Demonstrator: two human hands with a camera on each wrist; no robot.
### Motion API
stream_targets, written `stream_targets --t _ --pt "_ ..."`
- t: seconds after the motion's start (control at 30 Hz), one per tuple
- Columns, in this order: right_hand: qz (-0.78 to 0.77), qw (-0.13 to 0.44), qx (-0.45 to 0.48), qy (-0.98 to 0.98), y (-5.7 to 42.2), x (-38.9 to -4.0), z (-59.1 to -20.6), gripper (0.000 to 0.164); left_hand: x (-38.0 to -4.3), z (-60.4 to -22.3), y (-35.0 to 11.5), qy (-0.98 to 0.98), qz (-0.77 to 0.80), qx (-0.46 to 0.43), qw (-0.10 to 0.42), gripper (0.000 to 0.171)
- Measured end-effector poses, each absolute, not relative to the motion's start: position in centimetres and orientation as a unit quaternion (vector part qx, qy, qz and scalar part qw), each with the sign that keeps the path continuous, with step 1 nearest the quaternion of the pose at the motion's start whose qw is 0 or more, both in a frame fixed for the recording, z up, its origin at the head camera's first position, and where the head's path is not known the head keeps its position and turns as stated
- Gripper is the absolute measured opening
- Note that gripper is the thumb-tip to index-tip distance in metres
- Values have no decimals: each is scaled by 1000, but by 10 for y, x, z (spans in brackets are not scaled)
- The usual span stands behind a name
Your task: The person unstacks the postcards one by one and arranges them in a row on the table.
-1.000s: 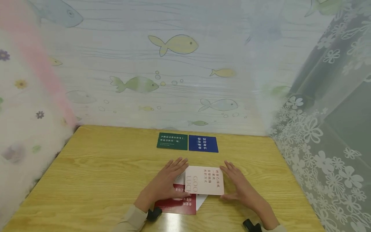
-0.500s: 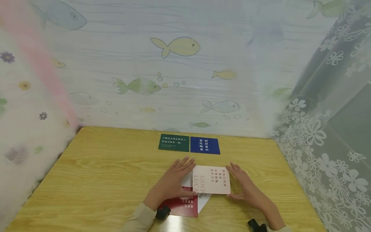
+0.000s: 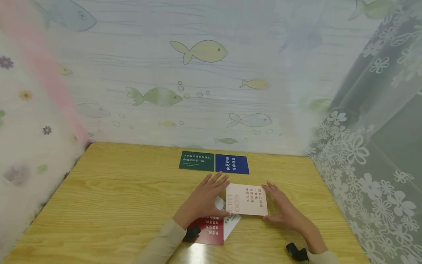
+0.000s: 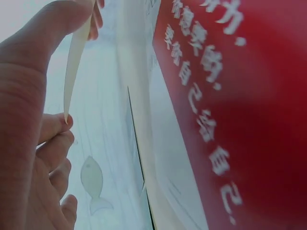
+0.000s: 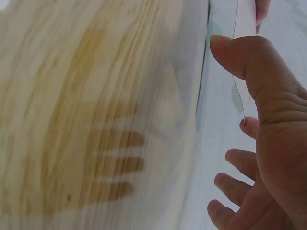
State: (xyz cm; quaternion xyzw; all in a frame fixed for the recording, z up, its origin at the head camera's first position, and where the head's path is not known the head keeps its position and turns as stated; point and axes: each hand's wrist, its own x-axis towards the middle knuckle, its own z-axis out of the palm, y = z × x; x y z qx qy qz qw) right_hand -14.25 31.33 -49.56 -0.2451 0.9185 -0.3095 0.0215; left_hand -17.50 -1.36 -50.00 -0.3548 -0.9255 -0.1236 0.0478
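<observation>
A pale pink card (image 3: 247,200) with "GOOD LUCK" lettering is held up between my two hands, seen nearly edge-on in both wrist views. My left hand (image 3: 202,198) grips its left side, thumb at the near corner and a finger at the far one. On the right side, my right hand (image 3: 287,209) holds it the same way, other fingers spread loosely. A red card (image 3: 209,231) with white characters lies below my left hand, partly covered by that hand and wrist. Beside it a white card (image 3: 232,223) lies askew, partly hidden by the hand and the pink card.
At the back of the wooden table (image 3: 115,190), a green card (image 3: 196,161) and a blue card (image 3: 232,164) lie side by side. A fish-print curtain (image 3: 197,110) hangs behind the table's far edge. Lace fabric (image 3: 356,176) hangs along the right side.
Both hands have carried the pink card to the right and slightly away from me. More of the white card has come into sight. The green and blue cards stay in place.
</observation>
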Motion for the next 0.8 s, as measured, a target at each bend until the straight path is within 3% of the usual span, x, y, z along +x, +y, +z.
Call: stream_targets --t 0.8 --pt "-307 31 -189 932 346 -157 -501 98 -209 -502 27 -919 -119 -374 28 106"
